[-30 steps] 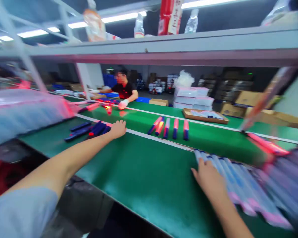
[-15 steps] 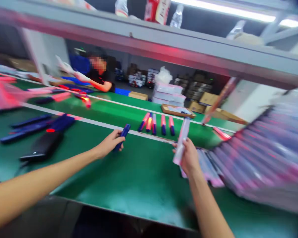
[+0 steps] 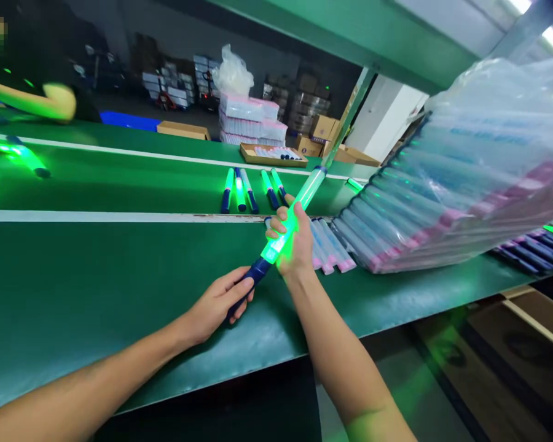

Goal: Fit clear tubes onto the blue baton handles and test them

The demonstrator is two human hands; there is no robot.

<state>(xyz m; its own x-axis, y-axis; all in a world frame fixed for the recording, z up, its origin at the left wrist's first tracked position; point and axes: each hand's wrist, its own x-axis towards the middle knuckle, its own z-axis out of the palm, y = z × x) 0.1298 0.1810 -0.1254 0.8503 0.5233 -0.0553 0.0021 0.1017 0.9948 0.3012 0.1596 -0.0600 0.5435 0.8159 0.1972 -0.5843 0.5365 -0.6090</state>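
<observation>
A light stick, its dark blue handle (image 3: 259, 270) joined to a clear tube (image 3: 311, 186) glowing green, slants across the middle of the view. My left hand (image 3: 223, 301) is closed around the handle, and my right hand (image 3: 295, 236) is wrapped round the lower part of the tube. Handle and tube meet between my hands; whether they are fully seated I cannot tell. Just right of my right hand, several clear tubes with pink ends (image 3: 334, 245) lie on the green bench (image 3: 120, 270).
Several glowing light sticks (image 3: 238, 190) lie on the belt behind. A big plastic-wrapped stack of tubes (image 3: 461, 184) leans at right, with dark handles (image 3: 539, 248) beyond it. A shallow cardboard tray (image 3: 271, 156) stands at the back. A co-worker's arm (image 3: 32, 98) shows at far left.
My hands have come together, joining the separate handle and tube. The light has turned from red to green. My view has swung right.
</observation>
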